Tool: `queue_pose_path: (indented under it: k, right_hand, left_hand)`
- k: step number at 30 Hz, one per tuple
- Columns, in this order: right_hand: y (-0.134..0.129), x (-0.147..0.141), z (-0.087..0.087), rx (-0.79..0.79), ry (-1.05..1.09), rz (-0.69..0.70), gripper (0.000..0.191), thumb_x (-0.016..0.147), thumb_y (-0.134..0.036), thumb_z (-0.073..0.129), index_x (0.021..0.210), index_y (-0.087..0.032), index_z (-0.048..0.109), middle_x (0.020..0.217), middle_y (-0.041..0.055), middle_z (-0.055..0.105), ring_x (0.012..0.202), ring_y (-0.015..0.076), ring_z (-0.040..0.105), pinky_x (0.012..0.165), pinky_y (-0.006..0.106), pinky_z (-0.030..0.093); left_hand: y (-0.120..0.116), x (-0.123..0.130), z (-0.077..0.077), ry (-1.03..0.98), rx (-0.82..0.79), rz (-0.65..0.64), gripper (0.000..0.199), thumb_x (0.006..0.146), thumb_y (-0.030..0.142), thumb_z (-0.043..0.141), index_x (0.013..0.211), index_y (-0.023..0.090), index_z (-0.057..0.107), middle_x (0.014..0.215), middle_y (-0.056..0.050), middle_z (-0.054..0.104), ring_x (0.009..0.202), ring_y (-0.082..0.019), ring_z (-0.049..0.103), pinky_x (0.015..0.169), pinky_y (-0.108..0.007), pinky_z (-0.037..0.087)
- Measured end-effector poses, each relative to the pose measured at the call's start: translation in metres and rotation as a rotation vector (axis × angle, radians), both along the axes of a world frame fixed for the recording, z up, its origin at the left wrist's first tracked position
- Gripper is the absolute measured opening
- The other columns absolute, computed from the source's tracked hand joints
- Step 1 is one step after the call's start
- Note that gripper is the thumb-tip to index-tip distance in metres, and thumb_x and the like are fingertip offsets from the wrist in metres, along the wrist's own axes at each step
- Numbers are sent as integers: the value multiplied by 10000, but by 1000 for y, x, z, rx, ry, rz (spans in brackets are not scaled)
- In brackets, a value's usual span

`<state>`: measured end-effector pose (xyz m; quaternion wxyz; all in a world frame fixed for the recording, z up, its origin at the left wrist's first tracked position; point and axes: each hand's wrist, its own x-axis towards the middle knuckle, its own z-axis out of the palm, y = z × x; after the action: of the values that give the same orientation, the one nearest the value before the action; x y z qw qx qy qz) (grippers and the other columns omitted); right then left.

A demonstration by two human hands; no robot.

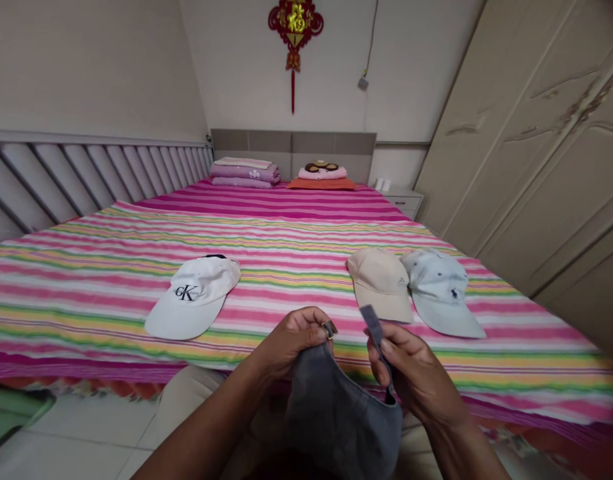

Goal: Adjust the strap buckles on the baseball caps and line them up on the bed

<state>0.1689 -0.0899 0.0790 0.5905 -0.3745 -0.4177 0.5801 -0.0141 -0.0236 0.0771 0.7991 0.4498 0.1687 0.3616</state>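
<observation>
A dark grey baseball cap (344,413) hangs between my two hands, its back opening facing up. My left hand (296,340) pinches the metal buckle (329,329) at one end of the opening. The loose strap (374,327) at the other end is pinched in my right hand (411,367), its tip sticking up. Strap and buckle are apart. Past my hands on the bed lie a white cap (199,293) with "CK" letters at left, a beige cap (381,283) at right, and a pale blue cap (441,290) touching the beige one.
The bed (286,247) has a striped cover. Folded purple bedding (244,175) and an orange pillow (321,183) sit by the headboard (331,150). A metal railing (106,173) runs along the left, a wardrobe (526,147) along the right. A green stool (16,413) stands at lower left.
</observation>
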Motion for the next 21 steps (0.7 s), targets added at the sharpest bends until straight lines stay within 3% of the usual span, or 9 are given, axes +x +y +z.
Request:
queue_pose_path:
  k: [2,6,11,15,21]
  right_hand:
    - [3,-3,3,-11,-31,-1,208,691,-332,666,817,-174,619,569,-24,575,365,32,408,391,171,271]
    - [8,-11,1,-50,-102,46,241,700,-375,646,667,-147,575,434,-55,487,322,9,305,345,151,171]
    - [15,-20,-5,-76,-117,54,247,678,-373,657,682,-150,551,495,-42,530,329,14,318,338,156,158]
    - [17,-22,-5,-98,-92,72,270,645,-376,678,690,-141,554,431,-81,431,326,8,217,333,168,85]
    - [18,-23,-9,-84,8,118,259,642,-351,690,638,-151,527,382,-106,339,334,17,196,347,179,103]
  left_hand:
    - [0,2,-1,-8,-6,-9,145,649,213,688,735,125,611,595,-29,633,468,-77,541,458,-166,412]
    - [-3,6,-5,-12,-44,23,166,622,196,711,744,105,647,667,-45,665,524,-78,572,497,-158,428]
    - [-6,9,-11,-31,-109,37,183,588,169,732,737,95,656,669,-56,678,573,-113,614,567,-199,473]
    - [-5,9,-13,-83,-141,19,195,575,157,739,729,108,630,596,-36,658,495,-88,586,484,-159,447]
    - [-5,10,-16,-118,-164,-18,208,557,161,750,685,112,593,566,-27,639,458,-76,563,435,-136,420]
